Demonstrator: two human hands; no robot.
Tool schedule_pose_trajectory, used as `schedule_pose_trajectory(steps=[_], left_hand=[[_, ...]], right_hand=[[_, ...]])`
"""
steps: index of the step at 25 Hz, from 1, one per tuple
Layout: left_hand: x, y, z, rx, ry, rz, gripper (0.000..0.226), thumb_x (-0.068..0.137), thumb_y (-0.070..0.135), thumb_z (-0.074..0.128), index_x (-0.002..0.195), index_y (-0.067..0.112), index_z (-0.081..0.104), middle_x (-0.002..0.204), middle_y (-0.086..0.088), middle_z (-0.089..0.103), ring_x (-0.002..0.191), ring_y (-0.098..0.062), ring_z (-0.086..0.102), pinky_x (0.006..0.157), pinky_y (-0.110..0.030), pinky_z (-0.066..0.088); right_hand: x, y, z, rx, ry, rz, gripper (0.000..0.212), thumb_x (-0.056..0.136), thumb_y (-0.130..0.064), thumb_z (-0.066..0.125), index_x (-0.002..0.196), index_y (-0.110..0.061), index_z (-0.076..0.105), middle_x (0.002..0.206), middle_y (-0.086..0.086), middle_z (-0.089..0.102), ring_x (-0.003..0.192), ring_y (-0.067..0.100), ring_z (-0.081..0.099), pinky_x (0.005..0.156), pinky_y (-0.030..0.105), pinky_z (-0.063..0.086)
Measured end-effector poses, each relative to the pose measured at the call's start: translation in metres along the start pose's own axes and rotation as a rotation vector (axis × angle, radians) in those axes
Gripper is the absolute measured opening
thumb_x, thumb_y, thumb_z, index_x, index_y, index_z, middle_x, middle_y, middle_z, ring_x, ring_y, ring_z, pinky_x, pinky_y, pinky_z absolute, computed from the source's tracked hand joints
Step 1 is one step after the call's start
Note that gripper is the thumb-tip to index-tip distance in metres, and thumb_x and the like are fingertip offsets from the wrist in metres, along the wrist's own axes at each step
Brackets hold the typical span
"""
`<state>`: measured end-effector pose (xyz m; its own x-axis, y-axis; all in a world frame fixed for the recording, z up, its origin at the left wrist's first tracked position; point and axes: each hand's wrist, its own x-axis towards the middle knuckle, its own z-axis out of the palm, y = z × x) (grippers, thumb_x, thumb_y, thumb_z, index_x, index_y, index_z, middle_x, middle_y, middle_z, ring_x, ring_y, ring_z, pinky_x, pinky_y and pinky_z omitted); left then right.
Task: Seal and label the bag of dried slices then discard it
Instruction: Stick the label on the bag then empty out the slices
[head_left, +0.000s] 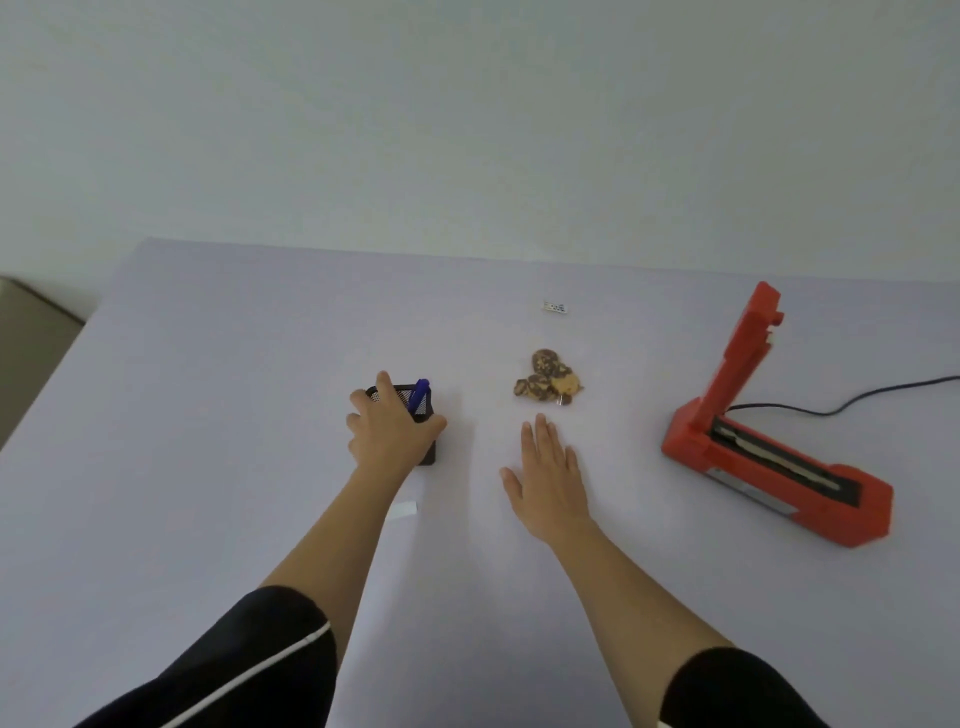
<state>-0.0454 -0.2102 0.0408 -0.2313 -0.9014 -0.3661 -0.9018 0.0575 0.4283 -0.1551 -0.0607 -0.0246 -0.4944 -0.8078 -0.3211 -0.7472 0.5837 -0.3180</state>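
A clear bag of brown dried slices (547, 376) lies on the pale table at centre. My right hand (548, 475) rests flat and open just in front of it, fingertips a short way from the bag. My left hand (389, 431) is wrapped around a black mesh pen holder (410, 402) with a blue marker (418, 395) standing in it. A red heat sealer (774, 447) stands at the right with its lid raised. A small white label (402, 510) lies by my left forearm.
The sealer's black power cord (852, 397) trails off to the right edge. A small printed tag (554, 307) lies farther back on the table (208, 364). The table's left edge drops to a tan floor.
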Motion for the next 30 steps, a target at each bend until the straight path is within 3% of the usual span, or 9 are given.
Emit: schedule_pose_trajectory(steps=[3,8,12,14,17,21,25,27,30], left_hand=[[0.016,0.035,-0.005,-0.125,0.057,0.121,0.081,0.074,0.039,0.067,0.139,0.016,0.024,0.132,-0.017,0.031,0.114,-0.039,0.042,0.084,-0.047,0.048],[0.081,0.115,-0.005,-0.111,0.086,0.25,0.078,0.073,0.042,0.066,0.134,0.011,0.03,0.125,-0.018,0.036,0.109,-0.038,0.045,0.081,-0.045,0.049],[0.132,0.157,0.007,-0.068,0.091,0.248,0.073,0.072,0.042,0.067,0.127,0.009,0.032,0.12,-0.017,0.041,0.105,-0.033,0.047,0.07,-0.038,0.042],[0.153,0.169,0.016,-0.091,0.107,0.225,0.071,0.071,0.041,0.068,0.122,0.007,0.033,0.117,-0.016,0.044,0.103,-0.033,0.048,0.068,-0.037,0.039],[0.176,0.183,0.029,-0.063,0.125,0.243,0.07,0.071,0.041,0.069,0.119,0.004,0.035,0.117,-0.016,0.044,0.105,-0.033,0.048,0.069,-0.036,0.039],[0.19,0.199,0.035,-0.053,0.15,0.275,0.075,0.073,0.053,0.067,0.121,0.004,0.036,0.121,-0.015,0.044,0.109,-0.034,0.046,0.079,-0.039,0.041],[0.174,0.191,0.026,-0.169,0.238,0.298,0.077,0.078,0.059,0.059,0.127,0.004,0.037,0.131,-0.013,0.041,0.116,-0.034,0.043,0.093,-0.042,0.039],[0.149,0.165,0.022,-0.317,0.188,0.373,0.064,0.085,0.044,0.059,0.13,0.004,0.037,0.134,-0.014,0.04,0.12,-0.03,0.041,0.095,-0.034,0.038],[0.097,0.084,0.027,-0.245,0.077,0.416,0.044,0.09,0.021,0.055,0.13,0.006,0.044,0.134,-0.013,0.044,0.121,-0.026,0.046,0.096,-0.026,0.036]], right_hand=[[0.005,0.006,0.004,-0.027,-0.024,0.036,0.067,0.099,-0.043,0.025,0.147,-0.009,-0.006,0.157,0.01,-0.013,0.145,0.022,-0.011,0.117,0.041,0.0],[0.013,0.016,0.026,-0.063,-0.013,0.061,0.068,0.095,-0.049,0.013,0.145,-0.011,-0.014,0.155,0.006,-0.02,0.143,0.02,-0.017,0.116,0.039,-0.006],[0.013,0.022,0.045,-0.049,0.079,0.078,0.069,0.094,-0.053,0.004,0.145,-0.009,0.022,0.154,0.008,0.023,0.143,0.014,-0.015,0.112,0.036,-0.003],[0.015,0.025,0.047,-0.052,0.1,0.088,0.069,0.094,-0.053,0.006,0.142,-0.009,0.03,0.152,0.006,0.029,0.144,0.014,-0.011,0.111,0.036,-0.001],[0.019,0.029,0.051,-0.061,0.165,0.068,0.068,0.094,-0.053,0.009,0.144,-0.011,0.026,0.155,0.005,0.022,0.145,0.015,-0.009,0.112,0.036,0.0],[0.023,0.036,0.058,-0.081,0.218,0.056,0.068,0.094,-0.055,0.01,0.148,-0.014,0.008,0.158,0.001,-0.005,0.145,0.015,-0.01,0.112,0.036,-0.001],[0.029,0.037,0.053,-0.102,0.209,0.071,0.068,0.095,-0.052,0.007,0.144,-0.009,0.024,0.156,0.005,0.015,0.144,0.019,0.005,0.111,0.039,0.006],[0.032,0.034,0.044,-0.104,0.21,0.082,0.063,0.096,-0.047,0.015,0.139,-0.006,0.036,0.15,0.01,0.032,0.138,0.024,0.023,0.107,0.042,0.017],[0.022,0.019,0.041,-0.113,0.203,0.047,0.059,0.09,-0.038,0.028,0.137,-0.005,0.042,0.147,0.013,0.039,0.135,0.027,0.034,0.107,0.044,0.018]])
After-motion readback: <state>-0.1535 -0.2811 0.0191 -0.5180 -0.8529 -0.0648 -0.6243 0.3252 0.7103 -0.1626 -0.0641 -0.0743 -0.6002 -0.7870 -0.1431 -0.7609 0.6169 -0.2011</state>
